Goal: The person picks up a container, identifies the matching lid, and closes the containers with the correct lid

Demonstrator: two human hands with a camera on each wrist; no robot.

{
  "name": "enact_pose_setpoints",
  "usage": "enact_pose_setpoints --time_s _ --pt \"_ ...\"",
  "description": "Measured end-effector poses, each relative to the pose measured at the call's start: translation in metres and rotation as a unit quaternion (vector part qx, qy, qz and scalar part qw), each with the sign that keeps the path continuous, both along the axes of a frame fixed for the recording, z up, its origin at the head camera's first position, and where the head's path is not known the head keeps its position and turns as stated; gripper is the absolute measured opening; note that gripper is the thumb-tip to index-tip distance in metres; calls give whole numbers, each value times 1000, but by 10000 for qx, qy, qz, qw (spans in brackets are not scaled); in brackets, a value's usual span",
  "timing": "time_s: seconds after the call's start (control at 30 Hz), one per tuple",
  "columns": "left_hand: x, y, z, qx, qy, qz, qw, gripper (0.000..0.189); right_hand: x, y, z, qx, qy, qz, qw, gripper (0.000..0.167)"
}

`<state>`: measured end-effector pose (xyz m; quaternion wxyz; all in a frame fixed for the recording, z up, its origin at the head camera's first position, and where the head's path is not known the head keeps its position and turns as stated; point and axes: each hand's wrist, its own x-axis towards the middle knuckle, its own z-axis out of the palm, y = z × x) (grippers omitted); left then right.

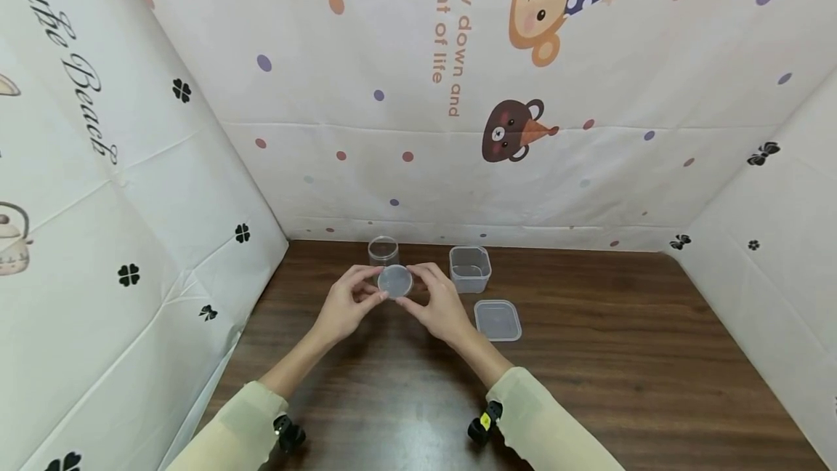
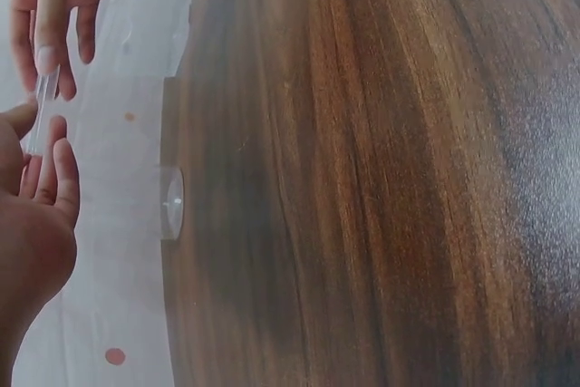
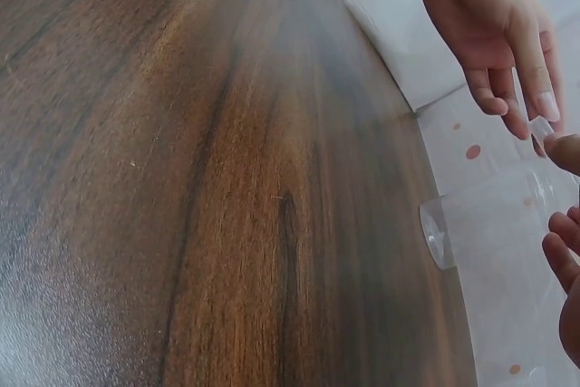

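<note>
A round translucent lid is pinched at its two sides between my hands. The fingertips and thumb of my left hand grip its left edge. My right hand grips the opposite edge in the same way. Seen edge-on in the left wrist view, the lid is a thin clear disc, tilted and raised above the table. Just behind it stands a clear cylindrical jar, its lower part covered by the lid and fingers in the head view. The jar's base shows on the table in the right wrist view.
To the right of my right hand, a square translucent container stands upright with an open top. In front of it a square lid lies flat on the brown wooden table. White printed cloth walls enclose the table's back and sides.
</note>
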<state>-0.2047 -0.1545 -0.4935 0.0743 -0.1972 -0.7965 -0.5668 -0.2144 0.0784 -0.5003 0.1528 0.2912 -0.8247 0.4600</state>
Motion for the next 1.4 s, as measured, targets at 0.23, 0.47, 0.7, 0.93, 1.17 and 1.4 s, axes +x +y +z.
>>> enact_pose_setpoints --time_s 0.23,0.47,0.7,0.93,1.17,1.4 --pt "1 -1 1 -42 -59 -165 9998 54 0 0 0 -31 -97 -47 9999 57" --pt "0 -4 -2 -422 298 44 9987 54 1 -1 3 65 -267 -123 9995 57" --pt "-2 -8 0 -700 333 131 9969 51 -1 0 6 12 -364 13 9993 56" --pt "-3 -7 3 -857 406 177 9953 50 0 0 11 43 -366 -12 9993 55" --pt "-3 -9 4 -857 328 166 9956 49 0 0 15 132 -424 65 9990 55" --pt "-3 -10 6 -833 229 122 9962 49 -1 0 16 84 -586 145 9981 55"
